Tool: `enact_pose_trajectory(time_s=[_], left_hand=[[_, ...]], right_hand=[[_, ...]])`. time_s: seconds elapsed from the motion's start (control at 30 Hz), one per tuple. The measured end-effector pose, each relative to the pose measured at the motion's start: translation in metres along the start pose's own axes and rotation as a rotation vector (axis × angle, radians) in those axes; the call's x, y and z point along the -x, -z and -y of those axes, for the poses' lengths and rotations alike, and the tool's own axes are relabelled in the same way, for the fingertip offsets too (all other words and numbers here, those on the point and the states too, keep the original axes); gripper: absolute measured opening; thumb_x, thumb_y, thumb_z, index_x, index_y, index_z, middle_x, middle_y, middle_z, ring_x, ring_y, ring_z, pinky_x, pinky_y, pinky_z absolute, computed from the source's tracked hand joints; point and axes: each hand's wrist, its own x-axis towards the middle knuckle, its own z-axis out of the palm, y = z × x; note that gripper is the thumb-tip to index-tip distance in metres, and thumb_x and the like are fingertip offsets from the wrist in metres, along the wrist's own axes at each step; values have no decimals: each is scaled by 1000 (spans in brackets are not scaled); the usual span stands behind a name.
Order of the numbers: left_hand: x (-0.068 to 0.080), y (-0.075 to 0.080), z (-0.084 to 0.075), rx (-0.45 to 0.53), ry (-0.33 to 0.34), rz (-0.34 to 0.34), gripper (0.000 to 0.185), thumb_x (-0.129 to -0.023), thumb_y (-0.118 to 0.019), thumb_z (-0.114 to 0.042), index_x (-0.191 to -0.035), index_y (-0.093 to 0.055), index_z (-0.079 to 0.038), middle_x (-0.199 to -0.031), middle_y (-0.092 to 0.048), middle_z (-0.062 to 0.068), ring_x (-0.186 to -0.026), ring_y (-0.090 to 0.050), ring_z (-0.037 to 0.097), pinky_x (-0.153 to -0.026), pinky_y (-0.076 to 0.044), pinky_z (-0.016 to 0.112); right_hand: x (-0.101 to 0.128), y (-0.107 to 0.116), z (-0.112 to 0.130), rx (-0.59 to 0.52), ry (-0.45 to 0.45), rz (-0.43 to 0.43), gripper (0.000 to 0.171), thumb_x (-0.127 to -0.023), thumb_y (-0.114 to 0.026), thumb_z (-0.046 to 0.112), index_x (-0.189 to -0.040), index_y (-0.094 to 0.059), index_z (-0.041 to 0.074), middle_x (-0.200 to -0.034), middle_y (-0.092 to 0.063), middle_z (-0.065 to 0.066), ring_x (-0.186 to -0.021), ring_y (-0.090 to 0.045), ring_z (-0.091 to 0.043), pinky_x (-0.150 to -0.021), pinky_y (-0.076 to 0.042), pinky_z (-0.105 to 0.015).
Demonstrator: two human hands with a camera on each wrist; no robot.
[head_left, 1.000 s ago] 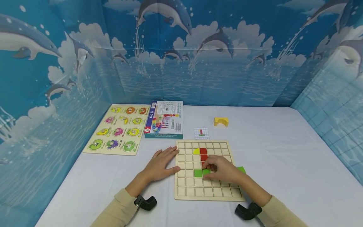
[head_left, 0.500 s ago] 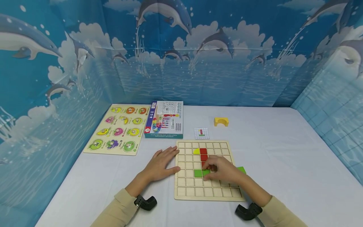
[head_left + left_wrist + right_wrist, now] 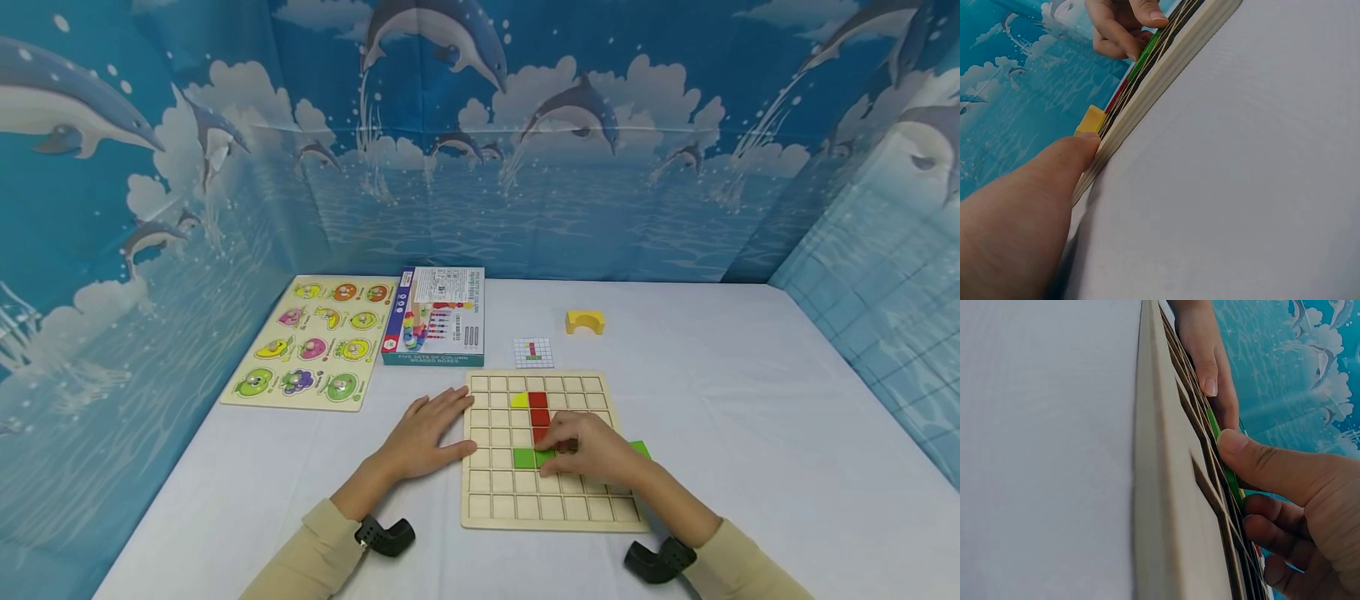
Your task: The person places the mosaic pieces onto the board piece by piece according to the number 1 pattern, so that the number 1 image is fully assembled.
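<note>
A blue backdrop printed with dolphins and clouds walls in a bench covered in white cloth. On the bench near the person lies a wooden board cut into a grid of square cells, flat and square to the person. Well to its left lies a fruit puzzle, with a blue box between the two and a small pattern card just past the board's far edge; a yellow arch block sits farther back. Inside the grid a yellow tile sits beside a column of red tiles, and a green tile lies in the row below them. The left hand rests flat on the bench, fingers straight, its fingertips touching the board's left edge. The right hand lies over the middle of the board with its fingers curled, and its grip pinches a second green tile just right of the first, thumb pressed on its top as the right wrist view shows. Another green piece peeks out behind that hand at the board's right edge.
</note>
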Motion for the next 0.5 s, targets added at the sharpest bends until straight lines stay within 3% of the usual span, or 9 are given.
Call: enact_pose_trajectory(time_s=[0.5], left_hand=[[0, -2, 2, -9, -5, -4, 73, -87, -42, -64, -145, -32, -21, -151, -23, -7, -138, -17, 12, -109, -12, 42]], right_hand=[[6, 7, -2, -34, -8, -15, 22, -74, -77, 30, -93, -72, 21, -79, -60, 10, -69, -53, -10, -59, -46, -23]])
